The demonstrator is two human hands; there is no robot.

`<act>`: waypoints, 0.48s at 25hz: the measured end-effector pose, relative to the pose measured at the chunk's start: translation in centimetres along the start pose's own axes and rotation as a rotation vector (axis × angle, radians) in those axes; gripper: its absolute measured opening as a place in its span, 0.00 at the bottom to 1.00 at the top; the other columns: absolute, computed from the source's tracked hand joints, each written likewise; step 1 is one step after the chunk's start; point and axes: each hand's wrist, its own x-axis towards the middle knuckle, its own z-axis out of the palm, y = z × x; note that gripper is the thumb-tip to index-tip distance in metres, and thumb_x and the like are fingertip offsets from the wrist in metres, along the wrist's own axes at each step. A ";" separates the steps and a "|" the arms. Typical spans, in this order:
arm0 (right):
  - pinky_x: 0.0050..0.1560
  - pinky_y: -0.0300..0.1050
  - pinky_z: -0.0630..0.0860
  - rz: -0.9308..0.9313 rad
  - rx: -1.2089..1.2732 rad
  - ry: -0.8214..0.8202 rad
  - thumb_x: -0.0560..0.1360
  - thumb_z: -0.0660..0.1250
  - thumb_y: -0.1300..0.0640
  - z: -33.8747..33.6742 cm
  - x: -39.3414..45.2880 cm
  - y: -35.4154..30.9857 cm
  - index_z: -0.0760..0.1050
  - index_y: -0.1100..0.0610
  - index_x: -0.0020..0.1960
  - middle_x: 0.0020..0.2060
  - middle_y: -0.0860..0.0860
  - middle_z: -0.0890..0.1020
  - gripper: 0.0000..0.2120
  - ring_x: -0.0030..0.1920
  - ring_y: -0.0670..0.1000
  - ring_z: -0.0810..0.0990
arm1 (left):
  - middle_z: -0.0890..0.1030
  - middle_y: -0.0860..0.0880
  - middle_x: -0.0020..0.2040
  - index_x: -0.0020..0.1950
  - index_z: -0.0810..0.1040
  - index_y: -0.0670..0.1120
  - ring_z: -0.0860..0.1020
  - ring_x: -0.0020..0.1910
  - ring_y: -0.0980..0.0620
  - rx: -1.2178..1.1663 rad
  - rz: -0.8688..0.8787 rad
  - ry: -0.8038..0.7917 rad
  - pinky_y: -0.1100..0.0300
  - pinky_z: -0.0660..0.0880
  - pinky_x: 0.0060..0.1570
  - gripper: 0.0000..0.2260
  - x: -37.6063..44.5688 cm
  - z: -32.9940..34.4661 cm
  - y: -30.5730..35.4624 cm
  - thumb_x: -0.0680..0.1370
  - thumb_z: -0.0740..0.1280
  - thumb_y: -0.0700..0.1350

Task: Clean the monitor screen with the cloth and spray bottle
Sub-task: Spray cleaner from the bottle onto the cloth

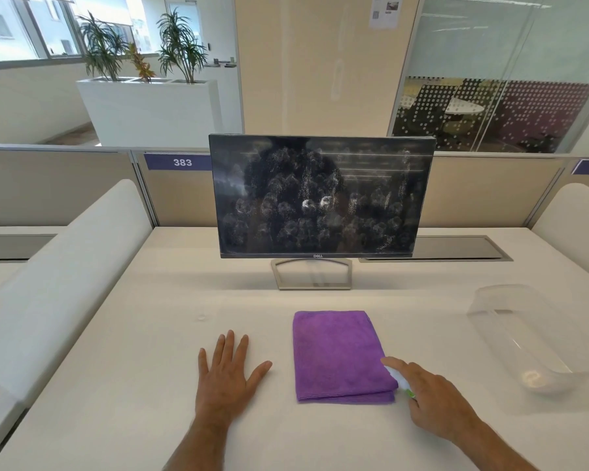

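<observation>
A black monitor (320, 195) stands on its silver stand at the back of the white desk (150, 334); its screen is covered with spray droplets and runs. A folded purple cloth (337, 355) lies flat on the desk in front of it. My right hand (432, 399) grips a small white spray bottle with a green part (400, 380) at the cloth's right near corner; most of the bottle is hidden by my fingers. My left hand (227, 375) lies flat on the desk, fingers spread, to the left of the cloth.
A clear plastic container (538, 338) sits on the desk at the right. Padded white dividers (65, 266) flank the desk on both sides. A cable tray lid (456, 248) lies behind the monitor at the right. A partition with label 383 (182, 162) backs the desk.
</observation>
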 end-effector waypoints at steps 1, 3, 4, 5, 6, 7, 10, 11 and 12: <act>0.48 0.44 0.76 0.022 -0.014 0.007 0.71 0.56 0.62 -0.2 -0.1 0.1 0.53 0.37 0.78 0.60 0.45 0.77 0.39 0.48 0.53 0.80 | 0.44 0.51 0.82 0.81 0.47 0.56 0.41 0.80 0.52 0.001 0.000 0.001 0.43 0.38 0.77 0.46 0.0 0.0 0.0 0.68 0.31 0.77; 0.41 0.43 0.72 0.053 -0.053 0.022 0.71 0.56 0.62 -0.3 0.1 0.0 0.47 0.37 0.79 0.52 0.46 0.75 0.42 0.38 0.52 0.74 | 0.45 0.51 0.82 0.81 0.47 0.56 0.41 0.80 0.52 -0.003 0.000 0.006 0.43 0.38 0.77 0.46 0.0 0.0 0.0 0.68 0.31 0.77; 0.39 0.43 0.71 0.071 -0.063 0.033 0.72 0.56 0.62 -0.3 0.3 -0.2 0.44 0.37 0.79 0.48 0.46 0.73 0.43 0.35 0.51 0.71 | 0.45 0.51 0.82 0.81 0.47 0.56 0.41 0.80 0.52 -0.006 -0.001 0.008 0.43 0.38 0.77 0.46 0.0 0.1 0.0 0.68 0.31 0.77; 0.38 0.43 0.71 0.093 -0.068 0.044 0.72 0.56 0.62 -0.3 0.7 -0.5 0.43 0.37 0.79 0.46 0.46 0.71 0.43 0.34 0.51 0.69 | 0.45 0.51 0.82 0.81 0.47 0.56 0.41 0.80 0.52 -0.007 -0.002 0.010 0.43 0.38 0.77 0.46 0.0 0.1 0.0 0.68 0.31 0.77; 0.38 0.43 0.72 0.116 -0.070 0.049 0.72 0.57 0.63 -0.4 1.0 -0.7 0.43 0.37 0.79 0.45 0.46 0.70 0.44 0.34 0.51 0.70 | 0.46 0.51 0.82 0.81 0.48 0.56 0.41 0.80 0.52 -0.008 -0.003 0.011 0.43 0.38 0.77 0.46 0.0 0.1 0.0 0.68 0.31 0.77; 0.38 0.42 0.72 0.133 -0.067 0.047 0.71 0.56 0.63 -0.5 1.4 -0.9 0.45 0.37 0.79 0.44 0.46 0.70 0.43 0.35 0.50 0.70 | 0.46 0.51 0.82 0.81 0.48 0.56 0.41 0.80 0.52 -0.006 -0.003 0.012 0.43 0.38 0.77 0.46 0.0 0.1 0.0 0.68 0.31 0.77; 0.39 0.43 0.75 0.159 -0.016 0.049 0.69 0.57 0.62 -0.9 2.4 -1.5 0.54 0.38 0.78 0.43 0.45 0.71 0.41 0.36 0.51 0.73 | 0.46 0.51 0.82 0.81 0.48 0.56 0.41 0.80 0.52 -0.001 -0.002 0.013 0.43 0.38 0.77 0.46 0.0 0.1 0.0 0.68 0.31 0.77; 0.39 0.44 0.75 0.167 -0.004 0.053 0.68 0.57 0.62 -1.0 2.7 -1.8 0.55 0.38 0.77 0.43 0.45 0.71 0.41 0.36 0.51 0.73 | 0.46 0.51 0.82 0.81 0.48 0.56 0.41 0.80 0.52 -0.002 -0.003 0.012 0.43 0.38 0.77 0.46 0.0 0.0 0.0 0.68 0.31 0.77; 0.39 0.44 0.76 0.173 0.001 0.056 0.69 0.58 0.62 -1.1 3.0 -2.1 0.54 0.37 0.77 0.43 0.45 0.71 0.41 0.37 0.51 0.74 | 0.46 0.51 0.82 0.81 0.48 0.56 0.41 0.80 0.52 -0.002 -0.004 0.011 0.43 0.38 0.77 0.46 0.0 0.0 0.0 0.68 0.31 0.77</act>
